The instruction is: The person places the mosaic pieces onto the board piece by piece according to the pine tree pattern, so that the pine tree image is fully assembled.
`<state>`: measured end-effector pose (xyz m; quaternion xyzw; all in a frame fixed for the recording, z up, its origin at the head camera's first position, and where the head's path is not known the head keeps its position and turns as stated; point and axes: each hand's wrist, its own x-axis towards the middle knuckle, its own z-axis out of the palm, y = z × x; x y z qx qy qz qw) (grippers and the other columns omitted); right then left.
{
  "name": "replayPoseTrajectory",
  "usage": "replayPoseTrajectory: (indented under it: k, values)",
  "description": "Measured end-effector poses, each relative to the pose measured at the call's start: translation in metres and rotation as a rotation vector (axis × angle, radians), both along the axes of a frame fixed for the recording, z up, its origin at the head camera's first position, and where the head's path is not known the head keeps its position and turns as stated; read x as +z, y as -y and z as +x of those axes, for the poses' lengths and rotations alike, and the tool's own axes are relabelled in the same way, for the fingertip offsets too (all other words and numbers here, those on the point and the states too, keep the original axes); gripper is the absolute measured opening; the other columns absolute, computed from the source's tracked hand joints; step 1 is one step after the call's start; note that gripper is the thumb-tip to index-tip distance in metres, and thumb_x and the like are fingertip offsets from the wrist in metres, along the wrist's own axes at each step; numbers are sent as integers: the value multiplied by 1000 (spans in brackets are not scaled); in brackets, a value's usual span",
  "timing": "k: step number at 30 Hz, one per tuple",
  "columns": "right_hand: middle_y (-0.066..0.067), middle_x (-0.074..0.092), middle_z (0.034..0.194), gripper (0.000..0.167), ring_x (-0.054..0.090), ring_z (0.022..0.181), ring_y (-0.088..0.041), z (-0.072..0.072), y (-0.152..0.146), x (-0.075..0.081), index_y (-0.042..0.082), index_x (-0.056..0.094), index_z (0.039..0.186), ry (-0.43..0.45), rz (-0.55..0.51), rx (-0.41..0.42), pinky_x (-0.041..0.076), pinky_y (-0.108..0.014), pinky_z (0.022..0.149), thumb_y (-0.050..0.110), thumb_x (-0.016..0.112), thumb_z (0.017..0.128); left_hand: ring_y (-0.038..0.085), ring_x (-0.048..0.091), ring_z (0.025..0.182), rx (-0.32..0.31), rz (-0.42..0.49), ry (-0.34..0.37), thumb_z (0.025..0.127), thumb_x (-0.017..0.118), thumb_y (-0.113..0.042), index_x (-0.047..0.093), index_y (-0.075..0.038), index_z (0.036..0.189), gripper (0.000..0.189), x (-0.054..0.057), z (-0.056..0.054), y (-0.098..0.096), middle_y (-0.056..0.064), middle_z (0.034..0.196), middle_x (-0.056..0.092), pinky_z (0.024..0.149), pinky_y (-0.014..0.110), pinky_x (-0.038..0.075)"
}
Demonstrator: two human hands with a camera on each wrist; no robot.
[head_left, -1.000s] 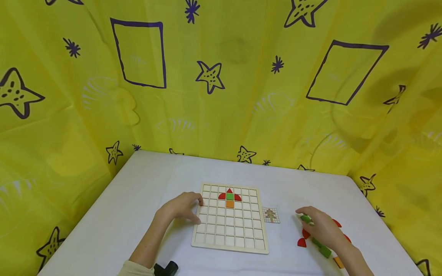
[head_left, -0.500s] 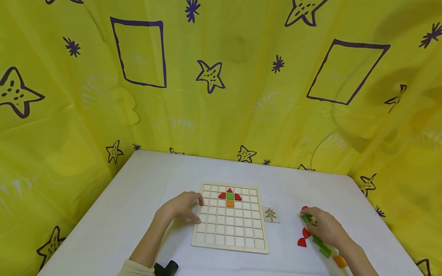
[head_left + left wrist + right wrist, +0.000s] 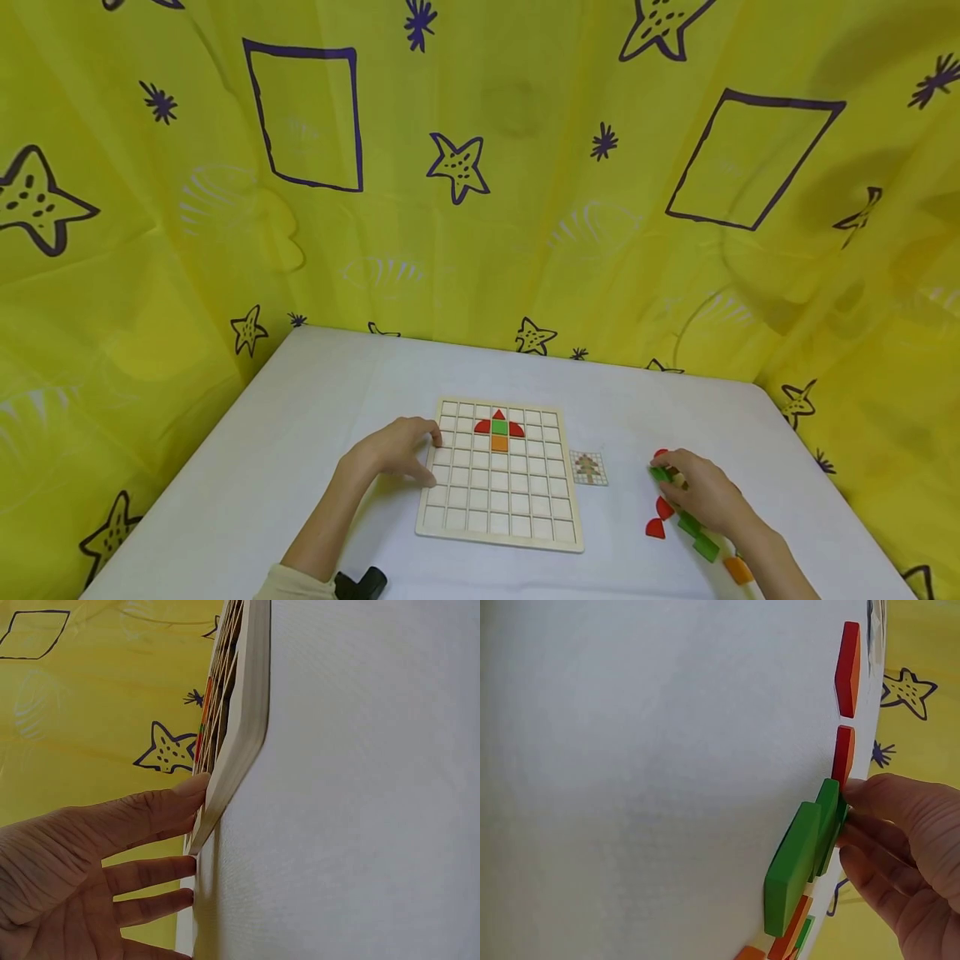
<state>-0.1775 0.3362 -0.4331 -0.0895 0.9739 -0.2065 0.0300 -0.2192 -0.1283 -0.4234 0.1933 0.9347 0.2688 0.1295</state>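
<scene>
A wooden grid board [image 3: 480, 502] lies on the table. A red triangle [image 3: 498, 414], a green square [image 3: 499, 427], two red quarter-round pieces [image 3: 517, 429] and an orange square [image 3: 499, 443] sit in its upper cells. My left hand [image 3: 393, 450] rests at the board's left edge, fingers loosely spread; in the left wrist view the thumb [image 3: 191, 785] touches its rim. To the right, my right hand [image 3: 705, 492] reaches into the loose pieces, thumb and forefinger around a green block [image 3: 659, 472]. In the right wrist view, nearer green blocks [image 3: 791, 870] partly cover the fingertips' grip.
A small pattern card [image 3: 588, 468] lies against the board's right side. Red quarter-round pieces [image 3: 656, 528], more green blocks [image 3: 706, 547] and an orange piece [image 3: 738, 570] lie around my right hand. A black object [image 3: 362, 583] is by my left forearm. A yellow curtain [image 3: 480, 250] backs the table.
My right hand has drawn back slightly and settled with its fingers closer over the green block, which has shifted a little. The left hand and board have stayed put.
</scene>
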Motion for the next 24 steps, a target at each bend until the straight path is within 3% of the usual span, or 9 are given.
replayPoseTrajectory:
  k: [13, 24]
  values:
    - [-1, 66, 98, 26, 58, 85, -18, -5, 5, -7, 3, 71, 111, -9, -31, 0, 53, -29, 72, 11, 80, 88, 27, 56, 109, 10, 9, 15, 73, 93, -13, 65, -14, 104, 42, 0, 2, 0, 6, 120, 65, 100, 50, 46]
    - [2, 67, 98, 24, 63, 86, -17, -6, 19, -6, 7, 72, 107, -161, -2, 89, 55, -33, 73, 10, 82, 85, 27, 55, 108, 4, 2, -4, 73, 93, -13, 65, -14, 104, 42, 1, 2, 0, 6, 119, 65, 100, 50, 46]
